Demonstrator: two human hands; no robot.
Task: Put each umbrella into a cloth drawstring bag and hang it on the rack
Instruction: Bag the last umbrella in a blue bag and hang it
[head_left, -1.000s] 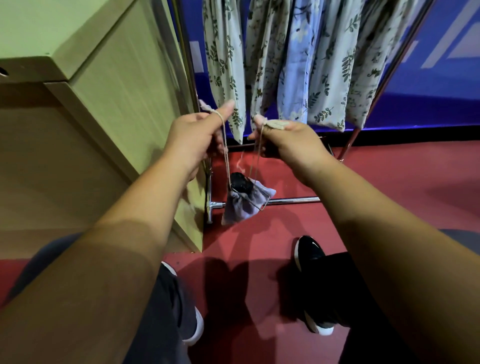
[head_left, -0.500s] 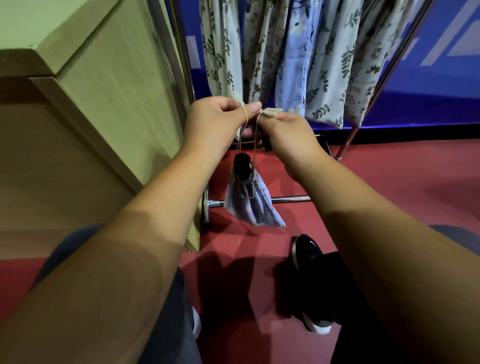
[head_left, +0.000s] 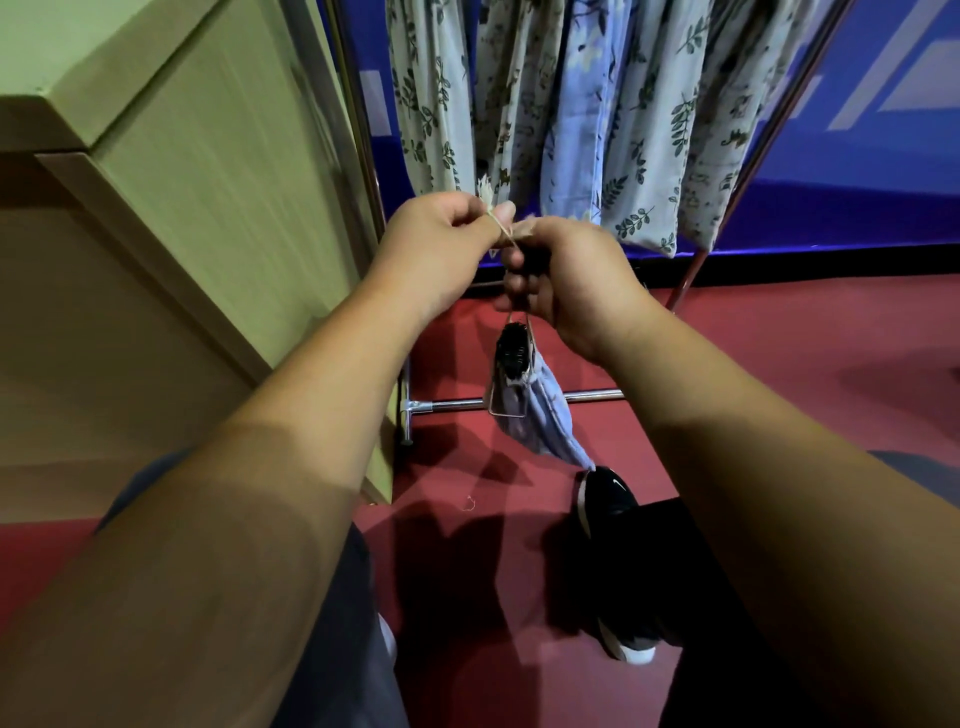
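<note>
Both forearms are reaching forward and the hands are meeting close together. The left hand (head_left: 441, 244) is curling its fingers into a fist, pinching the pale drawstring (head_left: 500, 232) between thumb and forefinger. The right hand (head_left: 571, 275) is sitting just beside it with its back to the camera. Its fingers are folding round the same cord, and the fingertips of the two hands are almost touching.

Directly below the right fingers, the blue cloth bag (head_left: 540, 426) is hanging tilted from the cord. The black end of the umbrella (head_left: 513, 349) is poking out of its mouth.

Beyond the fingers, a row of leaf-printed bags (head_left: 639, 130) is hanging down. The chrome lower bar of the rack (head_left: 452, 404) is running behind the held bag. Left of the left fingers, a pale wooden cabinet (head_left: 208, 182) is standing close by.

Far below the hands, a black shoe (head_left: 608, 499) is resting on the red floor (head_left: 779, 364), just under the bag's lower tip. A blue wall (head_left: 883, 171) is closing off the space behind the rack.
</note>
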